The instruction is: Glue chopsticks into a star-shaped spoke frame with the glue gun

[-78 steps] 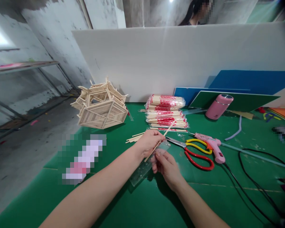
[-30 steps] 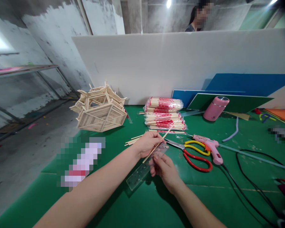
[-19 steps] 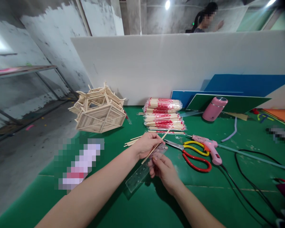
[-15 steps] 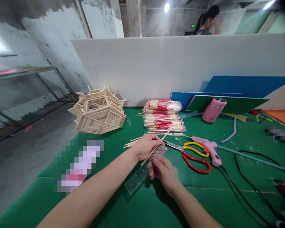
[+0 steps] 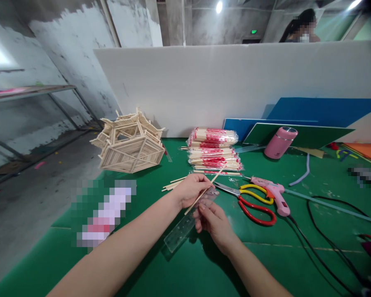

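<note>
My left hand (image 5: pixel 195 190) is closed, pinching a thin wooden stick (image 5: pixel 217 176) that slants up to the right. Below the stick, a clear plastic ruler (image 5: pixel 177 236) lies along much the same slant. My right hand (image 5: pixel 210 218) grips this ruler between thumb and fingers, close to its upper end. The stick runs along or just over the ruler's edge; whether they touch I cannot tell. Several loose wooden sticks (image 5: pixel 173 184) lie behind my left hand. Scissors (image 5: pixel 256 205) with one yellow and one red handle rest to the right, blades pointing at my hands.
A stick-built wooden model (image 5: pixel 131 144) stands at the back left. Bagged stick bundles (image 5: pixel 214 150) lie behind my hands. To the right are a pink glue gun (image 5: pixel 273 193) with a black cord (image 5: pixel 315 255), a pink bottle (image 5: pixel 280 143) and coloured boards (image 5: pixel 299 134). A white panel (image 5: pixel 185 90) closes off the back.
My hands, the stick and the ruler keep nearly the same pose. The view has shifted slightly. A person beyond the white panel has moved to the right and lower.
</note>
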Demonstrator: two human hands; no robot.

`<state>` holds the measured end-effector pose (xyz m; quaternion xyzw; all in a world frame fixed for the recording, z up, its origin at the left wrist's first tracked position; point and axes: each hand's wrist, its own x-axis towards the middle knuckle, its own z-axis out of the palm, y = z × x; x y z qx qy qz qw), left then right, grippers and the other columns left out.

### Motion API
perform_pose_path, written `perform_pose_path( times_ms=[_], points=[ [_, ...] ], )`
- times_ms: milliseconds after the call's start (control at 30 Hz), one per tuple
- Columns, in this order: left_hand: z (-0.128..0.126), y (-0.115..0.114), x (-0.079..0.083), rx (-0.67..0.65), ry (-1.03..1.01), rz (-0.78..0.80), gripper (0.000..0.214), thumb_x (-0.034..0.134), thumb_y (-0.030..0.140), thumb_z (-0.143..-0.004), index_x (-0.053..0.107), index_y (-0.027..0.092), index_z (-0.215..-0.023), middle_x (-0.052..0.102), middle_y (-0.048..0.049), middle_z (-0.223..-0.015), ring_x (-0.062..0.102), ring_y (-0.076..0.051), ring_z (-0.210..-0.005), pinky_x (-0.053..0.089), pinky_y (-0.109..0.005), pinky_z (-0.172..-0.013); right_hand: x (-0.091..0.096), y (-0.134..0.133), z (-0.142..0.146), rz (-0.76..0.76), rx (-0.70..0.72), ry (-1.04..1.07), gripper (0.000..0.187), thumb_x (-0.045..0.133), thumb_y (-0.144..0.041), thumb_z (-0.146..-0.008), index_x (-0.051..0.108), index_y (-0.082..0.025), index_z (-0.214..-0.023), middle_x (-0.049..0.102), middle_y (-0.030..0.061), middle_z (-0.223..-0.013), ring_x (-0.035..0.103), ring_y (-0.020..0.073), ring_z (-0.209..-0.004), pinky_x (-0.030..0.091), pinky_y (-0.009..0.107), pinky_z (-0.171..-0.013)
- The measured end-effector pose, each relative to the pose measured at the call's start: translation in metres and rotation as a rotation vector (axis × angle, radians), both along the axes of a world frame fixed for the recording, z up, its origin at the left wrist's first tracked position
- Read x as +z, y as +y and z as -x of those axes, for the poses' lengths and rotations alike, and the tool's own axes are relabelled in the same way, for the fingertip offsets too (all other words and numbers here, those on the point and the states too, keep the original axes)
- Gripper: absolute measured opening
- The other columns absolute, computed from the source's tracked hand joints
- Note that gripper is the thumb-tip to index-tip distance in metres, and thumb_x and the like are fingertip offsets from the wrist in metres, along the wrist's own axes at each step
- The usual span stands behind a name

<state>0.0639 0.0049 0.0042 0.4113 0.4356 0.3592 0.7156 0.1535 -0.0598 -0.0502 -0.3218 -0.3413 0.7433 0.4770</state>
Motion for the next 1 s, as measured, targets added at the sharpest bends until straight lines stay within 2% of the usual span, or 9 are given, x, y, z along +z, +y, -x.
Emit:
perform_pose_path(
  times_ms=[400,667,1000],
  points=[
    [0.001,-0.0007,-0.0002,-0.006,-0.01,-0.003,0.011,0.063,0.015,-0.062,0.052,0.011,-0.058,0.061,-0.0024,-0.059,0.059,-0.011,-0.056,0.046,-0.025,-0.06,0.0032,-0.0002,-0.0009,0.004,0.009,0.004,0.027,0.06,-0.039,-0.069,0.052,-0.014,-0.071,0.057,-0.0019,-0.06,0.049,0.0057,-0.04,0.039,0.018,-0.039],
    [-0.0003,-0.0024,0.0039,-0.01,-0.032,0.028,0.009,0.055,0.009,-0.067,0.05,0.011,-0.059,0.061,-0.0031,-0.059,0.06,-0.012,-0.056,0.047,-0.028,-0.061,0.0048,-0.0001,-0.0024,-0.015,0.023,-0.008,0.027,0.059,-0.04,-0.069,0.052,-0.014,-0.069,0.055,-0.0022,-0.06,0.048,0.0053,-0.04,0.039,0.017,-0.039],
    [-0.0006,-0.0028,0.0013,0.019,-0.036,0.04,0.013,0.06,0.011,-0.065,0.049,0.012,-0.058,0.061,-0.0034,-0.06,0.061,-0.014,-0.06,0.048,-0.031,-0.067,0.006,0.0002,-0.0009,-0.005,0.02,-0.016,0.029,0.061,-0.041,-0.067,0.052,-0.013,-0.068,0.055,-0.0022,-0.058,0.048,0.0056,-0.04,0.039,0.018,-0.038]
  ],
)
